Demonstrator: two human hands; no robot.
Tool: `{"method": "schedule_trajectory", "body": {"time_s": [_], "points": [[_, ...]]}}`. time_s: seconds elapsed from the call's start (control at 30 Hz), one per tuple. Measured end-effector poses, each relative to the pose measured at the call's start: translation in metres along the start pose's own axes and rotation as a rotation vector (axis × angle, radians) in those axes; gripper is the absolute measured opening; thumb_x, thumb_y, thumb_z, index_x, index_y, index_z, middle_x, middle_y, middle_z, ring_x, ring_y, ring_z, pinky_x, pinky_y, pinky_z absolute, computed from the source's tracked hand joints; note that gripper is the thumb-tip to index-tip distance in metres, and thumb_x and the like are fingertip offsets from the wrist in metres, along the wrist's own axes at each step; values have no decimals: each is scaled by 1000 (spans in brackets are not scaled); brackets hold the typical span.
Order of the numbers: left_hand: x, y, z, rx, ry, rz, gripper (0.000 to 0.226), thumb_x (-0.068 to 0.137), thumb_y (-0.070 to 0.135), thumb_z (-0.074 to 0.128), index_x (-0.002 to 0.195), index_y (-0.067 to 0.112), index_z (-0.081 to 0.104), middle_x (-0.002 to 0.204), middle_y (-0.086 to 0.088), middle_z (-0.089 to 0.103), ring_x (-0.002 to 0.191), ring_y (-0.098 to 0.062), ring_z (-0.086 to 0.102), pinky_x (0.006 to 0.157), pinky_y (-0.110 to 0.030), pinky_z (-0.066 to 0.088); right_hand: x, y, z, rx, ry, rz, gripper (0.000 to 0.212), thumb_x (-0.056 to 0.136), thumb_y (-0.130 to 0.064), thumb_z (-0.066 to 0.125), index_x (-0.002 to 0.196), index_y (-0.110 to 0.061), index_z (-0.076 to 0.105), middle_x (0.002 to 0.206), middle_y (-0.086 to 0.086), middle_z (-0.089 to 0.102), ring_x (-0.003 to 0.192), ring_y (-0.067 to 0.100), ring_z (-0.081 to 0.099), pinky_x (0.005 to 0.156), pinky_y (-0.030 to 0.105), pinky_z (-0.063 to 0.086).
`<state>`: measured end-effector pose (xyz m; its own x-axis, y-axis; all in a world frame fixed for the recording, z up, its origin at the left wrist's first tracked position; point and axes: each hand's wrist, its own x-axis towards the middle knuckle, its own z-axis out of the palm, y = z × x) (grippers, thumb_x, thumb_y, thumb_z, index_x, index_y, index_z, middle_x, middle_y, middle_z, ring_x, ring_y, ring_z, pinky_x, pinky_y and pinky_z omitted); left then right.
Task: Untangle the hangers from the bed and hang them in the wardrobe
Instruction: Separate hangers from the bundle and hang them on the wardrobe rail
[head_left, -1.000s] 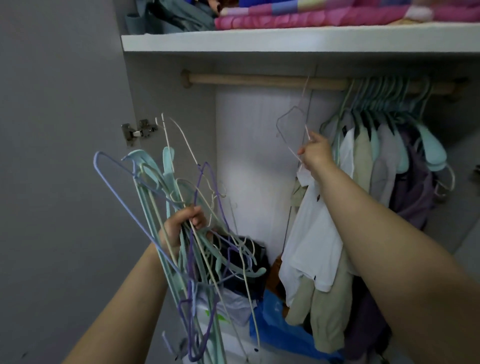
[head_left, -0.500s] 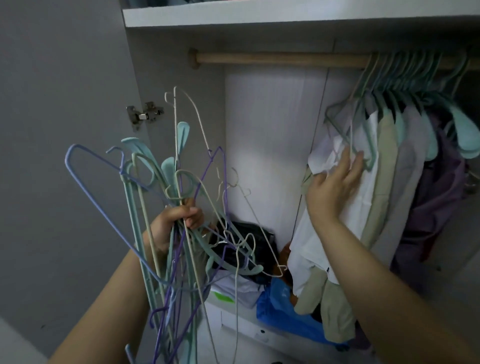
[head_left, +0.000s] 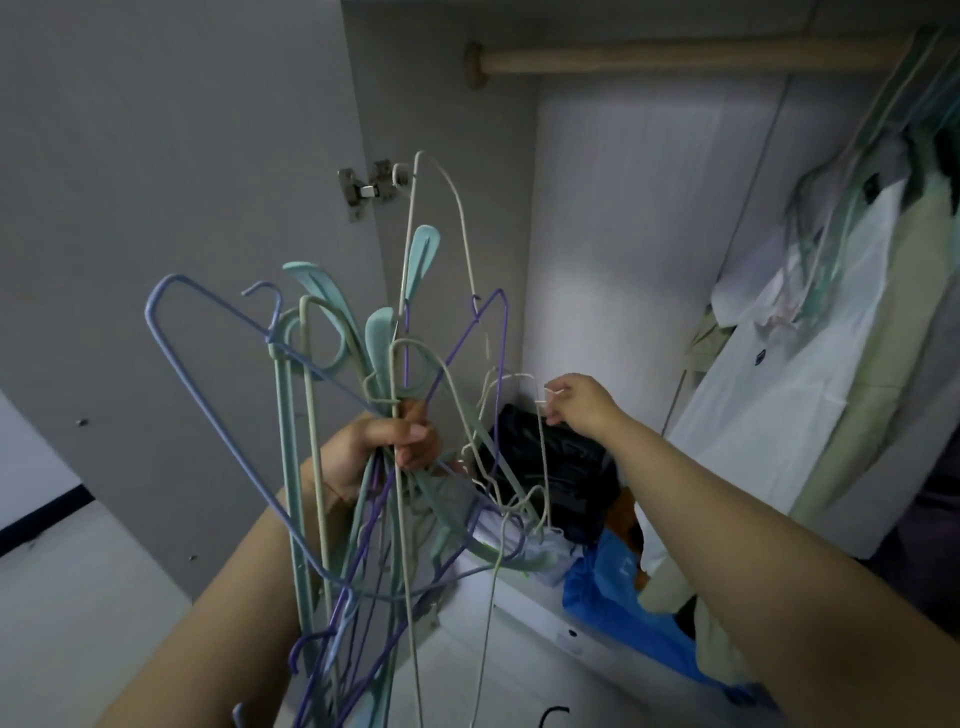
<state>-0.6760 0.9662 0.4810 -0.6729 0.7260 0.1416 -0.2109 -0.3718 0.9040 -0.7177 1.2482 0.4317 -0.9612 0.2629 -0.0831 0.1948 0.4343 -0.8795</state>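
My left hand (head_left: 382, 441) grips a tangled bundle of hangers (head_left: 332, 395) in blue, teal, purple and white, held upright in front of the open wardrobe. My right hand (head_left: 579, 402) pinches the hook of a thin white wire hanger (head_left: 543, 467) at the right side of the bundle. The wooden rail (head_left: 675, 57) runs across the top of the wardrobe, its left stretch bare. Hangers with clothes (head_left: 841, 332) crowd the rail's right end.
The grey wardrobe door (head_left: 156, 208) stands open on the left, with its hinge (head_left: 366, 187) beside the bundle. On the wardrobe floor lie a black bag (head_left: 561, 467) and a blue bag (head_left: 623, 608). The white back panel (head_left: 634, 234) is behind.
My right hand left the hanging white shirt and came down left to the bundle, where it now pinches a white wire hanger. The view has dropped and swung left.
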Motion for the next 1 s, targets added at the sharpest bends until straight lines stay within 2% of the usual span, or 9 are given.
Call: {"method": "schedule_trajectory", "body": {"time_s": [0.07,0.2,0.3,0.4,0.63,0.73,0.83,0.9,1.0], "points": [[-6,2,-3,3,38,-4,25,69,-4,42,50,12,39,41,-3,34,43,-14,30,47,-26,29,0,5,3,-9,34,-38,24,98,-13,49,103,8,59,78,14,60,60,17,59,62,25,53],[-14,1,-6,24,41,-50,30,68,-4,48,50,14,31,41,-4,37,42,-15,35,59,-26,44,-5,5,6,-40,107,-146,23,98,-20,47,97,0,59,79,12,61,69,25,58,75,42,53],[-16,-8,-9,171,-1,-95,26,64,2,59,50,12,40,43,-6,39,46,-18,37,70,-38,41,-8,-3,4,-66,260,-243,19,97,-23,47,96,-9,60,85,5,63,75,25,59,73,38,50],[-17,-17,-12,256,-92,-152,27,70,-1,56,52,14,43,45,-8,45,46,-19,43,66,-31,45,-5,-13,-4,-192,437,-315,20,98,-29,41,98,-16,56,93,4,65,78,21,58,70,34,48],[-25,-33,-34,154,135,-112,24,72,5,51,49,13,54,49,-6,49,49,-19,48,60,-29,45,-2,1,-42,-97,635,-120,11,93,-12,29,99,-19,36,77,5,58,73,30,61,65,37,50],[-28,-36,-50,154,247,-94,17,72,15,58,69,-1,64,58,-7,61,50,-15,52,56,-26,49,-10,6,-54,-41,833,-159,21,97,-14,24,108,-11,41,69,-10,42,60,13,46,50,25,30],[-23,-42,-61,247,203,-181,63,65,37,81,101,-10,59,68,-1,67,58,-13,54,65,-27,51,-15,-6,-65,59,890,-198,26,98,-16,25,110,-10,47,79,-9,47,63,5,43,51,25,26],[-19,-45,-60,324,171,-248,79,61,53,82,118,1,65,68,-1,61,63,-13,52,65,-27,43,-14,-17,-72,149,896,-210,27,98,-13,27,110,-7,50,90,-5,51,74,11,46,55,20,29],[-11,-53,-53,351,196,-220,63,63,61,79,112,21,73,72,-5,63,72,-19,54,70,-31,44,-14,-29,-69,173,859,-193,28,99,-11,29,111,-2,52,95,0,51,83,14,47,54,11,30]]}}
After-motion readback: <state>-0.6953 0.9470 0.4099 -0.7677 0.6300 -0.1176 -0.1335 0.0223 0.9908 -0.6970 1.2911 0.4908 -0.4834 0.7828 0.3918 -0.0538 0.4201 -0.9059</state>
